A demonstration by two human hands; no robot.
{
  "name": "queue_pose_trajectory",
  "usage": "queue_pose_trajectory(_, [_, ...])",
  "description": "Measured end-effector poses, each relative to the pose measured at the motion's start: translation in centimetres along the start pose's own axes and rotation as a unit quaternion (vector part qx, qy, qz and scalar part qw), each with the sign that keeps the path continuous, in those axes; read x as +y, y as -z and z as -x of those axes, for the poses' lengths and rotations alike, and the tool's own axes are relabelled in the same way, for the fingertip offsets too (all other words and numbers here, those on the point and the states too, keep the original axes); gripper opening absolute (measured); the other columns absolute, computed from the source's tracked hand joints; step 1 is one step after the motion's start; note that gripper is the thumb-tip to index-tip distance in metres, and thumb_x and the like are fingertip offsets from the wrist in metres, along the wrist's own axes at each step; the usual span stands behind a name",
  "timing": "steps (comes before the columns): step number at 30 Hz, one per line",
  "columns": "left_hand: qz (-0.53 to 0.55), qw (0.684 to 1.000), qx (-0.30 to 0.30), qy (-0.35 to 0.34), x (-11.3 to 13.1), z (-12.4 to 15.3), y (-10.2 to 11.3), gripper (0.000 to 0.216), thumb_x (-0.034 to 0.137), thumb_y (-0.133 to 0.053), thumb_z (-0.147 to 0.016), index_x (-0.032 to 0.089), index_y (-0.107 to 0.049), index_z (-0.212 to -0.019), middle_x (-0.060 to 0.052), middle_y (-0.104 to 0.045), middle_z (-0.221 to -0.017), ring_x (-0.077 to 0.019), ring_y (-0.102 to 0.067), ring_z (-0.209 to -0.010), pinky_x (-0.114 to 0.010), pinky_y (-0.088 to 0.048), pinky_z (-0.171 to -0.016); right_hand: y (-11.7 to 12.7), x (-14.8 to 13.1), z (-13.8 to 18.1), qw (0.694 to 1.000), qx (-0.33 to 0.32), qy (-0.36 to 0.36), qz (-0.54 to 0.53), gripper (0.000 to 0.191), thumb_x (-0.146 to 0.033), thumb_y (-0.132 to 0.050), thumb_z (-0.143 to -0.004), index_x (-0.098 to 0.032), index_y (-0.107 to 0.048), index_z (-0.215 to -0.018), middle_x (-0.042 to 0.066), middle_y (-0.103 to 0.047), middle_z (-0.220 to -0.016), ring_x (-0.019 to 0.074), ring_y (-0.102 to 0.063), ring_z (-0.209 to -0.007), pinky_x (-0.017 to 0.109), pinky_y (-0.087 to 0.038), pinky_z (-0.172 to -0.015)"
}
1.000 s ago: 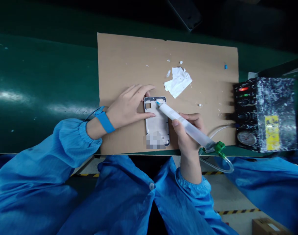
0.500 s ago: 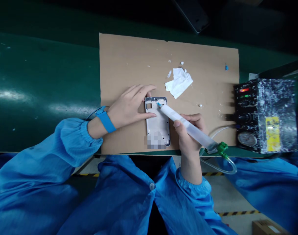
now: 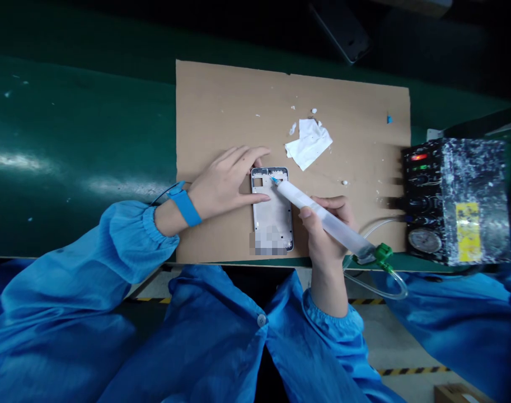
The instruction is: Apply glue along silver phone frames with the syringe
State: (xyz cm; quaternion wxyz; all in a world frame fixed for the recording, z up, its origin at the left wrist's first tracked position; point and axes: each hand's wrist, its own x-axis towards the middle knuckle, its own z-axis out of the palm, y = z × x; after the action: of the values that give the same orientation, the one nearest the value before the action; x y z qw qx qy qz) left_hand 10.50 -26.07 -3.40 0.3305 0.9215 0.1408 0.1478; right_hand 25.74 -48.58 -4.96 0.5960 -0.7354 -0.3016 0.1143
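A silver phone frame (image 3: 272, 215) lies flat on a brown cardboard sheet (image 3: 221, 106). My left hand (image 3: 225, 182) rests on the frame's left and top edge, fingers stretched flat, a blue wrist strap (image 3: 184, 204) on the wrist. My right hand (image 3: 328, 232) is closed round a translucent dispensing syringe (image 3: 324, 219). Its blue tip (image 3: 274, 180) touches the upper part of the frame. A green fitting (image 3: 381, 254) and clear hose (image 3: 379, 285) leave the syringe's rear end.
A black control box (image 3: 456, 201) with lights, knobs and a gauge stands at the right. A crumpled white wipe (image 3: 309, 143) and white specks lie on the cardboard. Green belt surface (image 3: 70, 145) stretches left. A dark phone-like object (image 3: 343, 25) lies at the top.
The hands, frame and syringe keep the same pose relative to each other. The whole scene has slid slightly right in view as my head moved.
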Motion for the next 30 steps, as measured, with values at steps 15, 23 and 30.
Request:
queue_pose_trajectory(15, [0.004,1.0,0.001,0.001,-0.22,0.04,-0.17,0.081,0.055,-0.087,-0.094,0.023,-0.051,-0.159,-0.012,-0.071,-0.133,-0.0326,-0.069,-0.12,-0.05,-0.054,-0.111,-0.19,-0.41,-0.08,1.0,-0.006,-0.012,0.004,0.037,-0.053,-0.092,-0.088,-0.025,-0.071,-0.099,0.002,-0.08,-0.09,0.0171,-0.073,-0.071,0.033,-0.06,-0.061])
queue_pose_trajectory(23, [0.005,1.0,0.003,0.001,-0.11,-0.04,-0.13,0.081,0.057,-0.087,-0.093,0.022,-0.053,-0.158,-0.012,-0.072,-0.133,-0.0329,-0.069,-0.12,-0.05,-0.054,-0.111,-0.17,-0.37,0.0,1.0,-0.012,-0.01,0.008,0.038,-0.054,-0.091,-0.089,-0.025,-0.069,-0.1,0.002,-0.08,-0.09,0.0171,-0.073,-0.07,0.034,-0.062,-0.062])
queue_pose_trajectory(30, [0.006,1.0,-0.001,0.007,0.04,-0.08,-0.05,0.081,0.056,-0.087,-0.093,0.023,-0.053,-0.159,-0.012,-0.072,-0.134,-0.0334,-0.069,-0.122,-0.05,-0.054,-0.111,-0.35,-0.7,-0.05,1.0,-0.01,-0.007,0.001,0.039,-0.056,-0.092,-0.088,-0.024,-0.071,-0.099,0.003,-0.081,-0.09,0.018,-0.075,-0.072,0.032,-0.062,-0.061])
